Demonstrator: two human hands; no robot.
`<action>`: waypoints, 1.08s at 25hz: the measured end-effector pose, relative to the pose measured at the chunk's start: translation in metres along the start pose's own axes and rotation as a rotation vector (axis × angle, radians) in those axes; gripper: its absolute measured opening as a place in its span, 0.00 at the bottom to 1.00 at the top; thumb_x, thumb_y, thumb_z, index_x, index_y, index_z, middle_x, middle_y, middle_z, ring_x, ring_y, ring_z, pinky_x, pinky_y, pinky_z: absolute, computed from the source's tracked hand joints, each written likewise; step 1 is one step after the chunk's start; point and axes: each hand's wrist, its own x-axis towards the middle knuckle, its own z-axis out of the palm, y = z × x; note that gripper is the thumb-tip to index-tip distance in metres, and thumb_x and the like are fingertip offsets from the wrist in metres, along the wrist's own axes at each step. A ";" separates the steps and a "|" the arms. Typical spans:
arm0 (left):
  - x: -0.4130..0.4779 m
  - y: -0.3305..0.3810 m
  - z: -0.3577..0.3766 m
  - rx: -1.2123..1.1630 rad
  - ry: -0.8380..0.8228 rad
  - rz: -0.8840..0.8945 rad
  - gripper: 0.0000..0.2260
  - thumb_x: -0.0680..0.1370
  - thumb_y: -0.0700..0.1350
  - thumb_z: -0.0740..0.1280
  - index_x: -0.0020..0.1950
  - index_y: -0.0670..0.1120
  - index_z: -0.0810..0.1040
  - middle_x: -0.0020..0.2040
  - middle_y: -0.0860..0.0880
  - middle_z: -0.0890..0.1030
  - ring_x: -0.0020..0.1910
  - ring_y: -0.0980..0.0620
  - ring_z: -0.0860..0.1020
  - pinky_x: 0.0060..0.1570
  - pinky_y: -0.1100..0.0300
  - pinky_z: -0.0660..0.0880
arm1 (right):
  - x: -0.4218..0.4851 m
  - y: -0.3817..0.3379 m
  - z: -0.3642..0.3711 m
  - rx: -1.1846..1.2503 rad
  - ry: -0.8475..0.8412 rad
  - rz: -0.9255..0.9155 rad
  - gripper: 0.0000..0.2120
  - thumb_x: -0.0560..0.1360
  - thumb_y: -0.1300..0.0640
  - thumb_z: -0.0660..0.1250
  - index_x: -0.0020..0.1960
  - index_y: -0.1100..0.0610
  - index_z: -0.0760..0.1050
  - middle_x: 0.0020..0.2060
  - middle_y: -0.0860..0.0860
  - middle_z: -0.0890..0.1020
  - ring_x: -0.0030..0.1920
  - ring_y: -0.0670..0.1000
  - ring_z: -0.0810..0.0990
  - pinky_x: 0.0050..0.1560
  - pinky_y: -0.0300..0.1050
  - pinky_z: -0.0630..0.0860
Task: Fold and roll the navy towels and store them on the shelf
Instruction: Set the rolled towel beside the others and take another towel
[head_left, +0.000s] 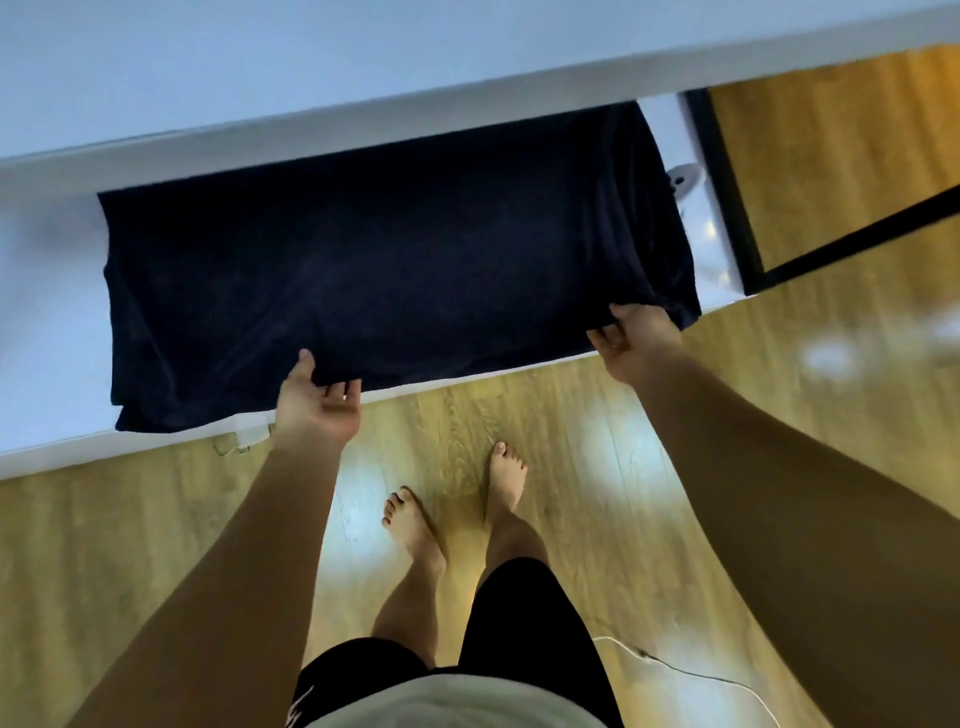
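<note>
Spread towel (395, 249) lies on tabletop (47, 312) with wall (208, 52) behind, left hand (317, 405) grips its near edge left of centre, right hand (631, 343) its near right corner, frame (727, 197) right of tabletop.

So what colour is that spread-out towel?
Plain dark navy towel, seen in the head view.

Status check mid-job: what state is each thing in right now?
Towel: spread out on the table, not rolled.
Left hand: grips the towel's near edge, thumb on top.
Right hand: grips the towel's near edge, close to its right corner.
</note>
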 end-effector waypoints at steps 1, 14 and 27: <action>0.005 0.011 -0.003 -0.044 0.015 0.020 0.10 0.80 0.48 0.68 0.60 0.47 0.78 0.56 0.48 0.82 0.57 0.50 0.81 0.62 0.53 0.76 | 0.000 -0.003 0.000 -0.004 -0.015 -0.004 0.18 0.76 0.62 0.68 0.65 0.56 0.74 0.53 0.55 0.81 0.47 0.53 0.83 0.37 0.48 0.82; 0.031 0.118 -0.076 0.025 0.123 0.220 0.10 0.81 0.49 0.65 0.61 0.50 0.78 0.51 0.51 0.84 0.49 0.50 0.83 0.53 0.53 0.81 | 0.001 -0.014 -0.007 0.017 -0.027 0.055 0.22 0.76 0.43 0.68 0.63 0.55 0.71 0.56 0.54 0.79 0.53 0.54 0.82 0.54 0.53 0.81; 0.029 0.130 -0.083 -0.051 -0.033 0.240 0.10 0.81 0.42 0.65 0.61 0.47 0.80 0.51 0.46 0.86 0.49 0.44 0.85 0.42 0.46 0.81 | 0.003 0.006 -0.023 -0.006 -0.036 -0.024 0.23 0.74 0.44 0.70 0.63 0.56 0.76 0.52 0.52 0.83 0.47 0.49 0.84 0.44 0.47 0.83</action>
